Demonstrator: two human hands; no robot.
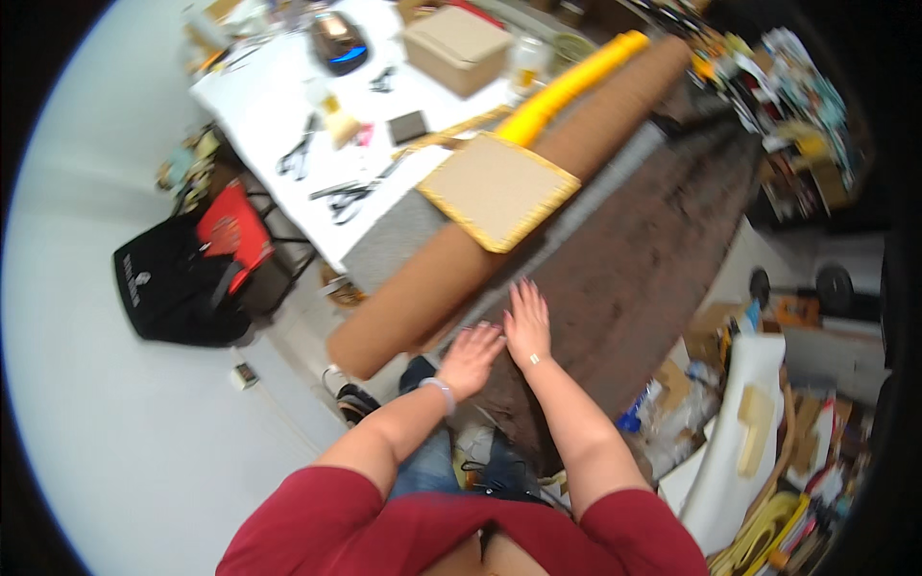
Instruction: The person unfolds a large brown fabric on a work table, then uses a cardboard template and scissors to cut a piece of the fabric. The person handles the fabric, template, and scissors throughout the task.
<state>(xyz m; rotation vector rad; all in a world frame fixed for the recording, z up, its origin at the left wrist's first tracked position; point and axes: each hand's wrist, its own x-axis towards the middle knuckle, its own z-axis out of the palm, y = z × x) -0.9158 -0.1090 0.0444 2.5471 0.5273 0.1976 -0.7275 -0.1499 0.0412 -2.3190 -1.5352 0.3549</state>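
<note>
A large dark brown cloth (634, 254) lies spread over the table and hangs down toward me on the right. My left hand (471, 358) rests at its near left edge, fingers stretched out and nothing held. Flat on the cloth beside it, my right hand (528, 326) has its fingers extended and slightly apart. Beyond both hands a long brown roll of material (423, 293) lies slantwise across the table. On top of the roll sits a beige panel with a yellow edging (499, 190). A yellow roll (576, 86) lies along the far side of the brown one.
The white table (259, 115) carries scissors (298, 149), a brush (336, 120), a cardboard box (456, 48) and a dark shiny device (338, 43). A black bag (173, 278) is at the left. Cluttered boxes and a white curved piece (744, 422) stand at the right.
</note>
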